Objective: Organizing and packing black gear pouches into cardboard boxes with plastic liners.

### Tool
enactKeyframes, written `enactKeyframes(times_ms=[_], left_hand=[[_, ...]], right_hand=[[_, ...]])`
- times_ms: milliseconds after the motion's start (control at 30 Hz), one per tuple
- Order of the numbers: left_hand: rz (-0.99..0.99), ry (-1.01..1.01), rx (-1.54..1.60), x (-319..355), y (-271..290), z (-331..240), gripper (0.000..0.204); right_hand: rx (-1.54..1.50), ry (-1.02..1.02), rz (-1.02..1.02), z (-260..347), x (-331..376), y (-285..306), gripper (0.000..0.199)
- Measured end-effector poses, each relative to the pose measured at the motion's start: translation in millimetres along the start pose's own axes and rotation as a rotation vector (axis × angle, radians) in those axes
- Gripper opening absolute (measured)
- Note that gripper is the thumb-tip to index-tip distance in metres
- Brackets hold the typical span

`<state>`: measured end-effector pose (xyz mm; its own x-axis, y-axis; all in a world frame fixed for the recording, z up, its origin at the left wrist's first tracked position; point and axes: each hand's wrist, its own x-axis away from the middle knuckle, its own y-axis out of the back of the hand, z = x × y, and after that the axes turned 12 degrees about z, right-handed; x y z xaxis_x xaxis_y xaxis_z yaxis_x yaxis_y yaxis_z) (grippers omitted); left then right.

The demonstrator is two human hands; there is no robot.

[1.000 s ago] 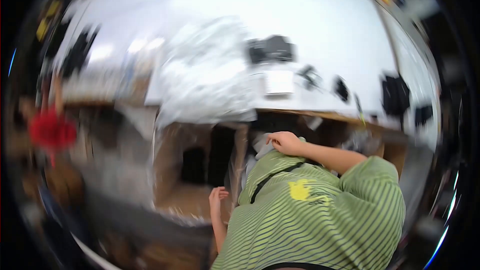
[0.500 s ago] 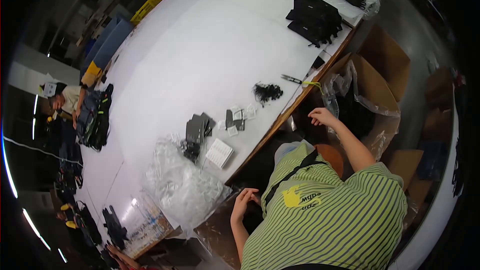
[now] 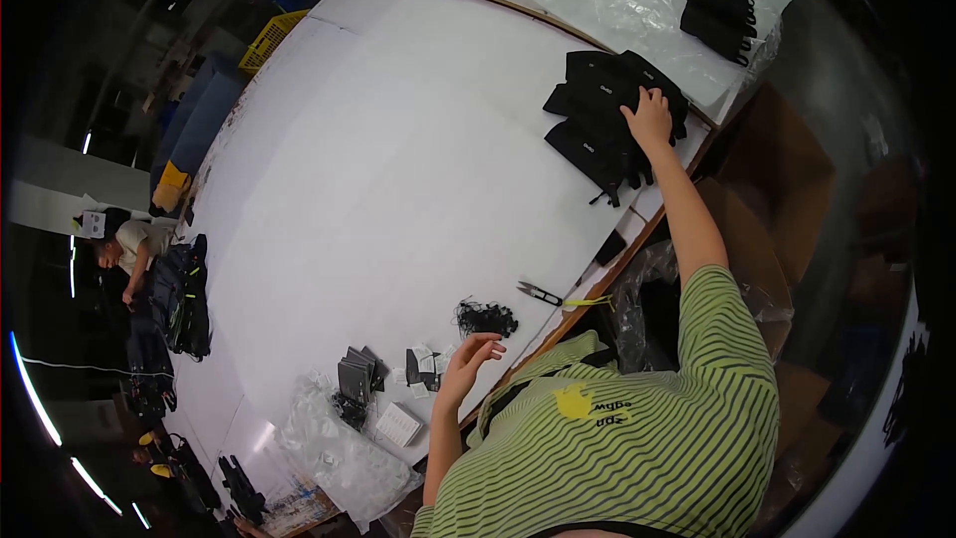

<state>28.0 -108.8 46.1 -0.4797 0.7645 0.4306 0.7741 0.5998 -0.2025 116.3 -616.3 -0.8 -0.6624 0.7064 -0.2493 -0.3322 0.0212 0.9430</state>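
My right hand (image 3: 651,123) reaches out over a pile of black fabric pouches (image 3: 597,100) at the far right of the white table (image 3: 358,159). Its fingers are bent with the thumb apart, resting on the top pouches; no pouch is lifted. Close to the table's near edge hovers my left hand (image 3: 468,364), empty, with its fingers stretched out. Just beyond it lies a tangle of black cords (image 3: 486,318). A pair of thread snips (image 3: 541,292) with a yellow cord lies to the right of that tangle.
Dark grey cards (image 3: 355,379), small white packets (image 3: 419,391), a white card stack (image 3: 399,425) and clear plastic bags (image 3: 334,448) sit at the near left. More black pouches (image 3: 717,5) lie on plastic film far right. Cardboard boxes (image 3: 762,249) stand beside the table. Someone works at far left.
My right hand has moved forward from beside the table onto the black pouches. My left hand has risen toward the cords. The view has shifted with my head.
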Motion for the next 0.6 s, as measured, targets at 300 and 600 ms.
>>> enactKeyframes(times_ms=[300, 600], left_hand=[[-0.046, -0.070, -0.039, -128, -3, -62, 0.045], [-0.283, -0.195, 0.671, -193, 3, -53, 0.073]], right_hand=[[-0.709, 0.408, 0.015, 50, 75, 62, 0.031], [-0.908, 0.804, 0.691, 111, 168, 78, 0.043]])
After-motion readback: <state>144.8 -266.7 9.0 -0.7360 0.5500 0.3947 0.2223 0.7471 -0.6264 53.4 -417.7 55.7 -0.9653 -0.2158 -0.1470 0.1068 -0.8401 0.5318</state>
